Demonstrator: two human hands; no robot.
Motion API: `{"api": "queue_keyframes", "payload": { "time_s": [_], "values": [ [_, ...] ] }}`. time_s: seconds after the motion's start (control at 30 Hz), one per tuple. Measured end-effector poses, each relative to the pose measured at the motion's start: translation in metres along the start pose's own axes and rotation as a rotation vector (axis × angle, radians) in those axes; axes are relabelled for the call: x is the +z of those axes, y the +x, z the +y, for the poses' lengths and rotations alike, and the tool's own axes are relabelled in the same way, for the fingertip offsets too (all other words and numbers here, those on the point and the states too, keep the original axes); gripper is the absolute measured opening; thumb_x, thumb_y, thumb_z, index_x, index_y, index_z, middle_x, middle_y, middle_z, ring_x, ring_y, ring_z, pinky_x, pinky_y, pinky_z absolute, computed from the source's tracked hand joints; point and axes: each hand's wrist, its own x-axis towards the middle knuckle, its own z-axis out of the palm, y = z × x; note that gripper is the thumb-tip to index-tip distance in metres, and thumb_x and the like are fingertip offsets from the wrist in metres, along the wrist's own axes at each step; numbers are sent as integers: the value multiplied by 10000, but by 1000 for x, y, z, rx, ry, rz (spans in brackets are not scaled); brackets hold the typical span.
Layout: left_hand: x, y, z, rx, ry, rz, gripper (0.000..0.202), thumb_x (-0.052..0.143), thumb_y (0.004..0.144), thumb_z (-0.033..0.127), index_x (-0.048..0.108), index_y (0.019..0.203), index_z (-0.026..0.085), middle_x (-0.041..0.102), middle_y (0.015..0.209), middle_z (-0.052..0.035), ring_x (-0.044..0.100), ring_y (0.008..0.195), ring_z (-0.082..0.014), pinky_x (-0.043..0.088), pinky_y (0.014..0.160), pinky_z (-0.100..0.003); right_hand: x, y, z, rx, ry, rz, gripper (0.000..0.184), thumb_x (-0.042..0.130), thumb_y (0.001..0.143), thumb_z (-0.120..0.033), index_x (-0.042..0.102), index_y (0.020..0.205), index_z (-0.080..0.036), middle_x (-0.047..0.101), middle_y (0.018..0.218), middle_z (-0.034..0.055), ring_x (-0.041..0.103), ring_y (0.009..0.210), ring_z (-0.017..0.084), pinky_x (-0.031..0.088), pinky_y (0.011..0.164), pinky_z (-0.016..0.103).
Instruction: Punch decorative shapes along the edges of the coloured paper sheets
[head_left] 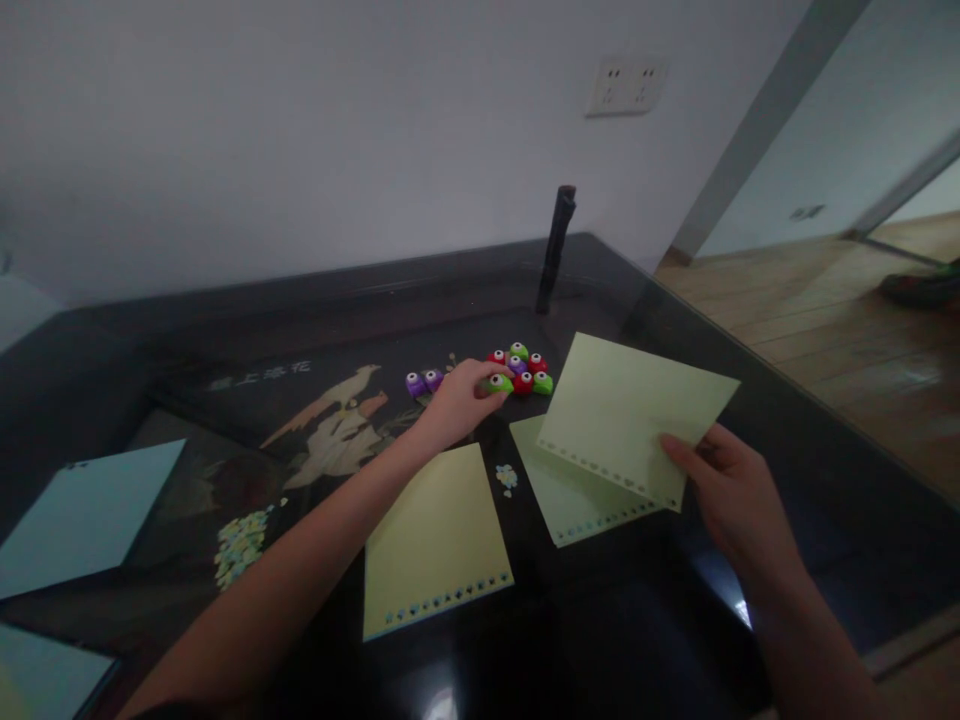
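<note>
My left hand [459, 398] reaches across the dark glass table [225, 330] and closes its fingers on a green paper punch [497, 383] at the edge of a cluster of red, green and purple punches [523, 368]. Two purple punches [424, 381] lie just left of that hand. My right hand [731, 490] pinches the lower right corner of a pale yellow sheet [630, 415] with a punched border, held tilted above the table. A second yellow sheet [570, 495] lies under it. A third yellow sheet [431, 540] with a punched lower edge lies flat near my left forearm.
Light blue sheets [82, 515] lie at the table's left side. A pile of punched paper bits [240, 545] sits left of my arm, with a few more bits [507, 477] between the yellow sheets. A dark upright post [555, 250] stands at the back. Wooden floor [840, 340] lies beyond the right edge.
</note>
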Motion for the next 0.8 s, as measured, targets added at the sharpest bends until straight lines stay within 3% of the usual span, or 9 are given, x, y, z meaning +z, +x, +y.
{"api": "queue_keyframes", "payload": {
  "time_s": [0.07, 0.17, 0.4, 0.63, 0.8],
  "values": [
    [8, 6, -7, 49, 206, -27, 254, 604, 795, 162, 670, 1040, 181, 619, 992, -77, 618, 805, -179, 518, 794, -346, -2, 2, 2, -13, -6, 10, 272, 750, 691, -327, 695, 946, -251, 749, 887, 20, 699, 693, 201, 586, 637, 352],
    [18, 8, -13, 91, 328, -59, 264, 585, 804, 153, 672, 1052, 175, 620, 976, -83, 616, 845, -202, 507, 827, -354, -4, 4, 3, -28, -9, -2, 321, 749, 693, -321, 668, 989, -228, 750, 898, 31, 700, 672, 191, 583, 602, 325],
    [22, 12, -16, 85, 418, -69, 265, 558, 810, 138, 643, 1060, 166, 615, 1047, -111, 607, 932, -256, 490, 855, -390, -1, 4, 1, 85, -26, -41, 480, 778, 654, -346, 605, 1078, -202, 754, 900, 59, 711, 668, 214, 570, 518, 309],
    [24, 17, -19, 50, 457, -43, 303, 565, 808, 136, 575, 1111, 138, 602, 1118, -135, 601, 1000, -279, 477, 895, -421, 0, 3, 2, 134, -77, -94, 472, 778, 656, -353, 611, 1072, -205, 757, 877, 51, 701, 627, 199, 555, 504, 296],
    [16, 15, -13, 81, 451, 56, 357, 543, 808, 98, 555, 1163, 132, 566, 1195, -134, 595, 1020, -265, 488, 869, -384, -1, 4, 5, 141, -181, -195, 486, 735, 704, -387, 603, 1125, -182, 748, 926, 85, 693, 625, 196, 532, 465, 281]
  ]
}}
